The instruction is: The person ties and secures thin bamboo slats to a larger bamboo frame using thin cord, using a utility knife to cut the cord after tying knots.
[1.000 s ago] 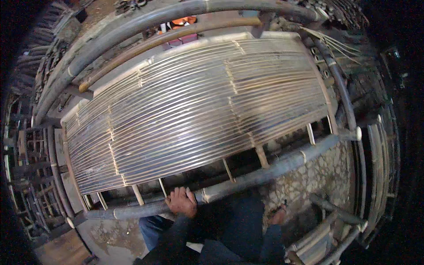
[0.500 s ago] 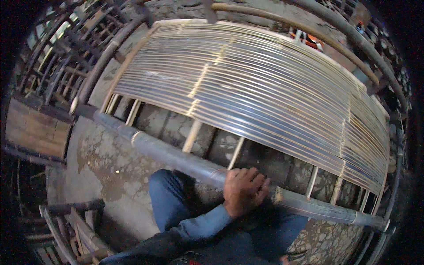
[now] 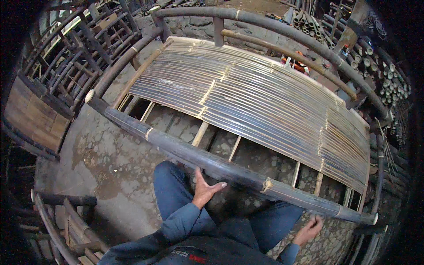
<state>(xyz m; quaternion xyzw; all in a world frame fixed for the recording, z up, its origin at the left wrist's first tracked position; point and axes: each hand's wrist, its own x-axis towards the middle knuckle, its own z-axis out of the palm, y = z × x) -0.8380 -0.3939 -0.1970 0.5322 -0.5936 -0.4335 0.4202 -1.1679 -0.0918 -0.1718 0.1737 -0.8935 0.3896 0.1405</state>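
At the far left stand stacked bamboo frames (image 3: 66, 66), and a wooden panel (image 3: 33, 117) leans beside them. Low in the left corner lies another frame (image 3: 62, 221) on the stone floor (image 3: 101, 159). Nothing lies between the hands and the pole.

The left hand (image 3: 205, 187) is released, fingers spread, palm turned toward the dark bamboo pole (image 3: 229, 170) and just below it; whether it touches the pole I cannot tell. That pole forms the near edge of a large bed frame and runs from upper left down to lower right. Pale cross-struts (image 3: 199, 134) join it to a mat of thin bamboo slats (image 3: 251, 99) covering the far part of the frame, bound in seams.

The right hand (image 3: 311, 229) is loosely open just under the pole's right end, close to it. Pole ends (image 3: 380, 66) are stacked at far right.
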